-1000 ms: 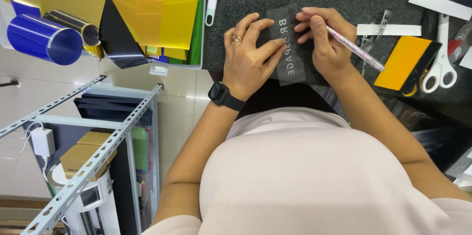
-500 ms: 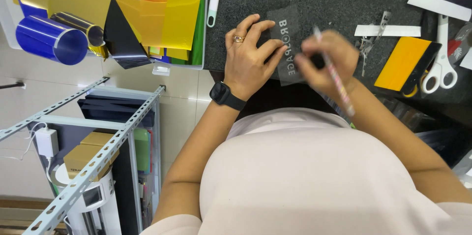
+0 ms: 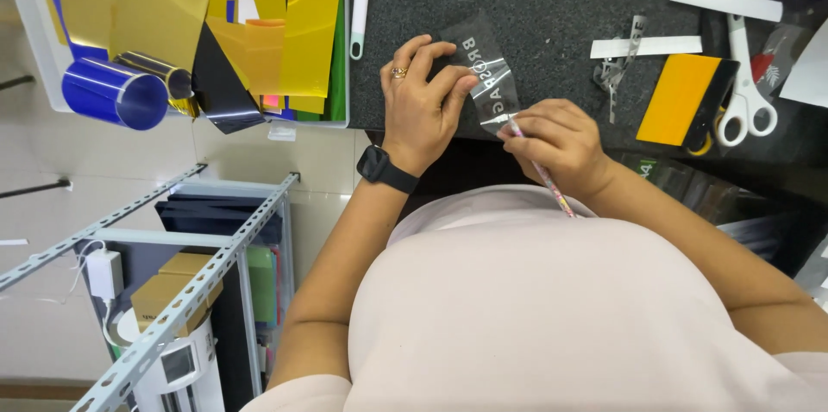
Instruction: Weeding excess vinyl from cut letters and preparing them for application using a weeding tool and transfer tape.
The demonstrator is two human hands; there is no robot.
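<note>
Clear film with white lettering (image 3: 488, 84) lies on the black worktop (image 3: 552, 15), pinned flat under my left hand (image 3: 420, 110), fingertips pressed on its near edge. My right hand (image 3: 556, 140) is closed around a thin pink weeding tool (image 3: 542, 172), its tip touching the film's lower corner. Right of that grip sit a yellow squeegee (image 3: 681, 97) and scissors (image 3: 743, 93).

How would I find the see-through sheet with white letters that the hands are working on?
Start at the dark speckled worktop and go to its near edge, where both hands meet. The left hand presses down a small clear sheet while the right hand touches a thin pen-like tool to it. Other lettered sheets lie farther back, untouched; only this one is under fingers.
</note>
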